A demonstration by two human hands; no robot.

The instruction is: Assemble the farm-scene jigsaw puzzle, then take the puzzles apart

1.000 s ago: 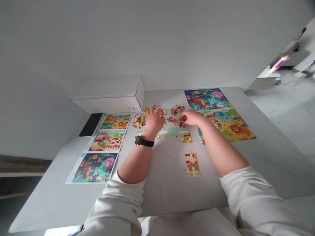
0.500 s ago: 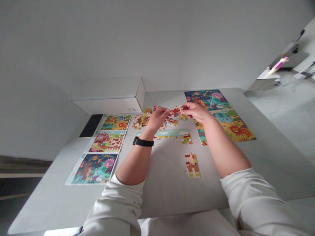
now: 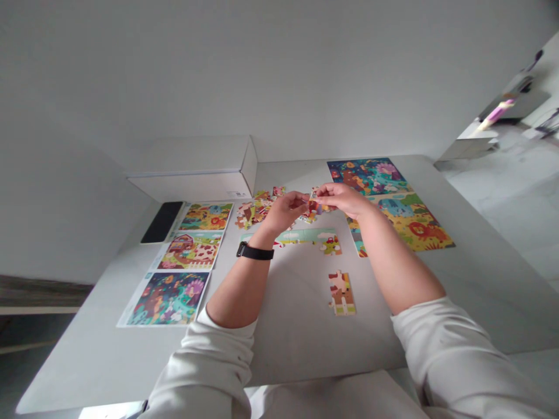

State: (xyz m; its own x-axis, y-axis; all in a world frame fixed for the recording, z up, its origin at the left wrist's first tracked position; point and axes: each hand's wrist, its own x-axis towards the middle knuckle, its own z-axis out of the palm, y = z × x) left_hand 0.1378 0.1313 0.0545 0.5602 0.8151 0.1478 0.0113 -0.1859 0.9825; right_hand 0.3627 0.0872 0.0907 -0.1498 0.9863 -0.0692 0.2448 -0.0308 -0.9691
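Over the pile of loose jigsaw pieces [image 3: 255,209], my two hands are close together. A small jigsaw piece [image 3: 313,206] with red and purple colours sits between their fingertips. My left hand [image 3: 283,212] is closed in a pinch at its left side, and the fingers partly hide what they grip. From the right, my right hand [image 3: 343,198] pinches a piece at its upper edge. Whether one piece or two joined ones are held is unclear. Nearer me lies a joined strip of sky-coloured puzzle [image 3: 301,235], partly behind my left wrist. A small joined block with cow markings [image 3: 342,294] lies separately.
Three printed pictures [image 3: 190,251] lie in a column on the left, beside a black phone [image 3: 162,222]. A white box [image 3: 187,183] stands against the wall behind. Two finished-looking puzzles, a dark one [image 3: 367,176] and a yellow one [image 3: 410,224], lie at right.
My hands have drawn slightly closer together, and the right fingers have shifted left over the held piece. The held piece has turned more upright. Items on the table stay where they were.
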